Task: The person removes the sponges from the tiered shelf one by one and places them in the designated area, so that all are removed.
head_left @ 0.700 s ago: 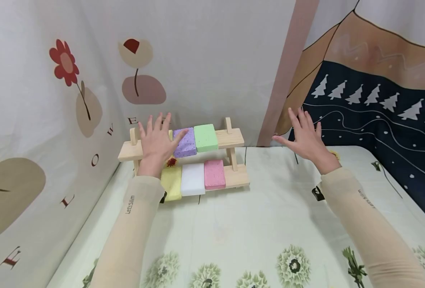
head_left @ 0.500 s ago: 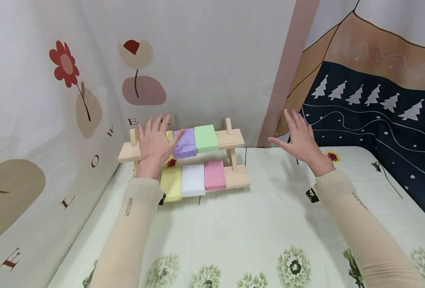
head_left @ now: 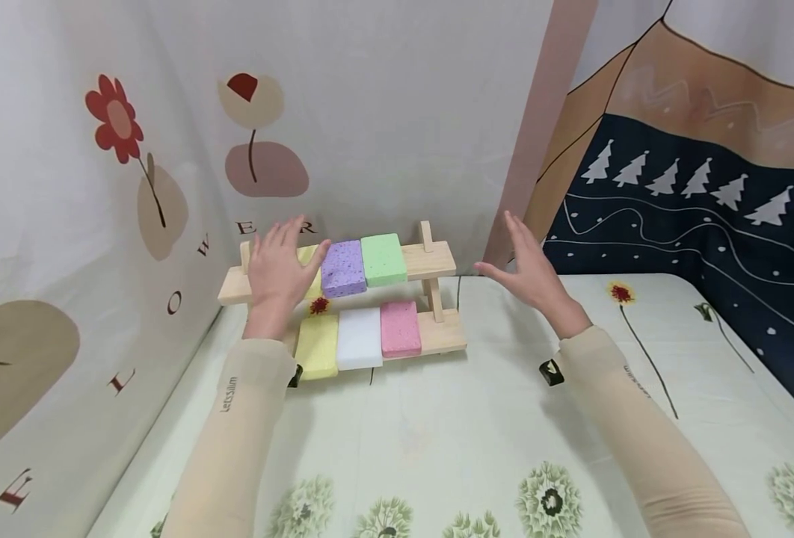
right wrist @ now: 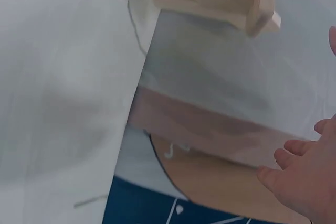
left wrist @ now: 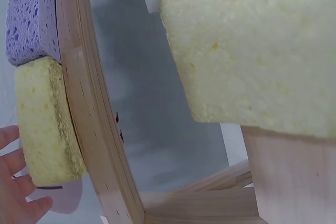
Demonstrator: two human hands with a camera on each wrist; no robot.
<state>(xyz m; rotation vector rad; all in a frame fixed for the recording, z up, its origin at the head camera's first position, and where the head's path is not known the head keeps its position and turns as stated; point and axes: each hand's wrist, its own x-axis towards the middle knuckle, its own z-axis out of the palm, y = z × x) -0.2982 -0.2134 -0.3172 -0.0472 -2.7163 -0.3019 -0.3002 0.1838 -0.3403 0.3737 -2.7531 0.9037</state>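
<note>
A two-tier wooden rack (head_left: 431,259) carries several sponge blocks. On the upper shelf sit a yellow sponge (left wrist: 44,124), a purple sponge (head_left: 343,267) and a green sponge (head_left: 383,259). The lower shelf holds another yellow sponge (head_left: 318,345), a white sponge (head_left: 359,338) and a pink sponge (head_left: 400,329). My left hand (head_left: 279,270) is over the rack's left end, fingers extended beside the upper yellow sponge and partly hiding it; whether it touches cannot be told. Right of the rack, my right hand (head_left: 533,275) hovers with straight fingers and thumb spread, holding nothing.
A pale flowered cloth (head_left: 437,426) covers the surface under the rack. Behind stands a light fabric wall (head_left: 397,112) with printed flowers, and a dark tree-patterned panel (head_left: 693,217) is at the right. Black wrist devices show at both cuffs.
My right hand has moved left, closer to the rack. The left hand has shifted slightly left and down, uncovering more of the upper yellow sponge. The sponges stay in place on the rack.
</note>
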